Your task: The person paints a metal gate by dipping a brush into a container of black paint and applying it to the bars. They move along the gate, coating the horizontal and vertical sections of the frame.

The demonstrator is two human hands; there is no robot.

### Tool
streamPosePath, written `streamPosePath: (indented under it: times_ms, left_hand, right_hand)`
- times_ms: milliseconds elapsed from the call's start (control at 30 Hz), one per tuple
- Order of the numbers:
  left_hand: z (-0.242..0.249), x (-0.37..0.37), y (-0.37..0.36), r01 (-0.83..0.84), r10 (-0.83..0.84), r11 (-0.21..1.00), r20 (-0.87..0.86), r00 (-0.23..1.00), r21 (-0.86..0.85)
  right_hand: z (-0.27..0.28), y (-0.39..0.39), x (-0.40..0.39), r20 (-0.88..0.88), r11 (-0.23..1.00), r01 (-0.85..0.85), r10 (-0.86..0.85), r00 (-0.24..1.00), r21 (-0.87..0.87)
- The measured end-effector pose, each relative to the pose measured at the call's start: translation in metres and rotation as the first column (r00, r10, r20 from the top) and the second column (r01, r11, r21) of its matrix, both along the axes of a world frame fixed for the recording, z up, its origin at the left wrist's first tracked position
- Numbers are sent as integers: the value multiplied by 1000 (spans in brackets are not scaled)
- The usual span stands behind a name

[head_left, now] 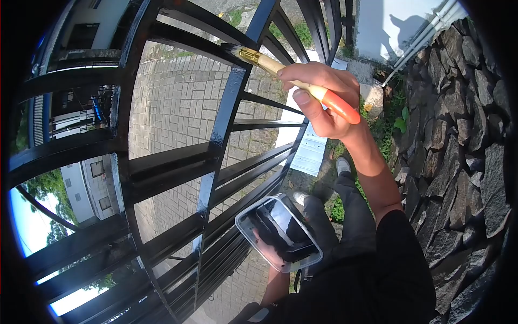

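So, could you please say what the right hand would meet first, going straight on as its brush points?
Most likely the black bar: the brush in the right hand seems to touch it with its bristles, though depth is unclear.

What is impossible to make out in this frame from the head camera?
All in the head view:
Left hand: its exact grip is mostly hidden by the container and the dark liquid in it.
Right hand: the fingers beyond thumb and forefinger are largely hidden behind the hand itself.
Brush: dark bristle tips blend into the black fence, so contact is unclear.
White sheets: marks too small to read.
Fence: ends cut off by the picture's edge.
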State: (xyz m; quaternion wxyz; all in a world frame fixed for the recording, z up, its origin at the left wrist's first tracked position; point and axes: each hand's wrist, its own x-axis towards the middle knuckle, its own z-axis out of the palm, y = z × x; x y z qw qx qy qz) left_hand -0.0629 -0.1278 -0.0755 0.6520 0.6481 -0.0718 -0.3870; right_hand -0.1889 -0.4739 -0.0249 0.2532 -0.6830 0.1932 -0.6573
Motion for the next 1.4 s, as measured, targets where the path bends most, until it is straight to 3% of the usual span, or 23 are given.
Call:
streamPosePath:
  times_ms: [67, 167, 200, 233, 333, 433, 500, 600, 767, 833, 933, 1000, 1067, 1167, 1233, 1267, 1333, 1400]
  left_hand:
    - [-14, 12, 9, -64, 67, 998, -202, 977, 25]
    - [-5, -5, -6, 38, -94, 985, 338, 937, 170]
    - [-7, -2, -3, 39, -96, 984, 337, 937, 174]
    - [-10, 3, 1, -3, -13, 992, 125, 992, 125]
    - [-17, 8, 6, -64, 74, 989, -67, 995, 136]
    - [-24, 19, 17, -75, 74, 997, -191, 979, 6]
    - [-6, 9, -4, -152, 142, 988, -458, 877, 15]
    - [22, -8, -35, -181, 176, 982, -555, 813, 48]
    - [-32, 19, 20, -94, 97, 995, -347, 933, 27]
    - [-31, 13, 14, -80, 97, 992, -174, 980, 100]
    - [-20, 7, 1, -113, 126, 991, -201, 971, 74]
    - [-6, 5, -9, -174, 178, 984, -329, 927, 42]
    - [7, -3, -23, -236, 252, 967, -227, 941, 92]
    - [-1, 5, -11, -226, 239, 971, -410, 880, 82]
    - [7, 4, -15, -230, 242, 970, -324, 914, 76]
    - [20, 2, -22, -240, 210, 971, -552, 807, 18]
    - [14, 0, -16, -242, 253, 967, -302, 919, 76]
    - [16, 1, -16, -174, 179, 984, -288, 941, 44]
  right_hand:
    - [-2, -2, 3, -4, 1000, -11, 11, 1000, -4]
    - [-18, 2, 6, -17, 1000, -29, 29, 999, 5]
    - [-26, 5, 7, -25, 999, -39, 39, 999, 22]
    - [-34, 7, 8, -27, 999, -23, 24, 999, 37]
    - [-45, 15, 4, -58, 988, -31, 40, 998, 149]
    - [-48, 16, 4, 1, 994, -21, 21, 1000, 109]
    - [-41, 13, 5, 12, 995, -26, 25, 1000, 94]
    - [-47, 11, 4, 2, 996, -26, 26, 1000, 90]
    - [-50, 12, -2, -15, 991, -16, 19, 1000, 133]
    - [-44, 11, -3, -6, 994, -24, 24, 1000, 107]
    - [-49, 9, -1, -35, 988, -43, 48, 998, 150]
    - [-49, 8, -2, -36, 990, -35, 41, 999, 140]
    - [-46, 8, 0, -37, 991, -28, 34, 999, 131]
    - [-28, 6, 0, 32, 999, -30, 29, 999, 21]
    - [-7, 5, -2, 55, 999, -21, 23, 998, -45]
    - [4, 4, -1, 72, 995, -7, 14, 997, -102]
    - [22, 1, 1, 122, 989, -6, 24, 992, -149]
    - [40, 0, 2, 150, 982, -23, 52, 987, -186]
